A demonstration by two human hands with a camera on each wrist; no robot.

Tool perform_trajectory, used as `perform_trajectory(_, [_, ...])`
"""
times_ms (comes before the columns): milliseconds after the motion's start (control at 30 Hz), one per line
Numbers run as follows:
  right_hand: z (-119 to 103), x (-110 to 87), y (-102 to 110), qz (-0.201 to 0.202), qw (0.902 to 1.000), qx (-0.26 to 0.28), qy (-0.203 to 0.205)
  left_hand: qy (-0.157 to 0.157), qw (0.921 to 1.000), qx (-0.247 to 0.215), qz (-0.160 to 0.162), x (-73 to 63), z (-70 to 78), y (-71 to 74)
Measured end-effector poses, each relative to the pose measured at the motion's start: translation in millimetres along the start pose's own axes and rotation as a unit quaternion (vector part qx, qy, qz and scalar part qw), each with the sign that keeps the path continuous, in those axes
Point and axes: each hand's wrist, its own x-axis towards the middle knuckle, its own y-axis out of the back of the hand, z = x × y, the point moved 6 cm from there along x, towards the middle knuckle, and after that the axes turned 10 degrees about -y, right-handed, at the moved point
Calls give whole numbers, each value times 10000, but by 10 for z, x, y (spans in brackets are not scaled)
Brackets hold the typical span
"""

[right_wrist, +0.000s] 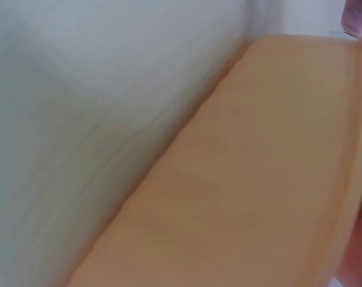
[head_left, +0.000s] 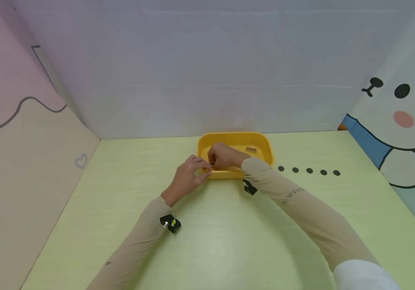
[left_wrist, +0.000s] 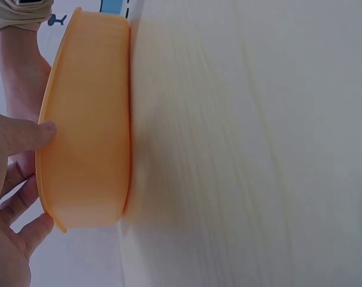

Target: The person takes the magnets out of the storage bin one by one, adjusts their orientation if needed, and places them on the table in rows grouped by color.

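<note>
A yellow plastic tub point(head_left: 234, 135) stands on the table against the back wall. The left hand point(head_left: 189, 177) grips its front left corner, the thumb point(left_wrist: 47, 133) on the outer wall and the fingers at the rim. Reaching over the front rim, the right hand point(head_left: 225, 156) is inside the tub on its left side, fingers bent downward close to the left fingertips. What the right fingertips touch or hold is hidden. A small gold-brown rectangular piece point(head_left: 251, 149) lies in the tub, right of the right hand. The right wrist view shows mostly the tub's outer wall point(right_wrist: 240, 179).
Several flat black dots point(head_left: 309, 170) run in a row on the pale green table point(head_left: 207, 249), right of the tub. Walls printed with cartoon figures point(head_left: 403, 121) stand at the back and both sides. Each sleeve carries a black wrist device point(head_left: 171, 223).
</note>
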Motion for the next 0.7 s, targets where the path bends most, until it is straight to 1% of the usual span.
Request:
perform_trajectory(233, [8,-65,153,163,9997,-52,196,-39,10000,-17,-4,-6,-1,21])
perform_trajectory(367, [-6,-126,231,138,9997,34,222,-66,10000,19,-10,-10,1,30])
perform_trajectory(533, [-29,-230,331,126,9996,177,206,-3,10000,9,-54,-9,-3,36])
perform_trajectory(700, [-37,-319,406,178,9990,236,328,6,10000,14,-54,-6,10,43])
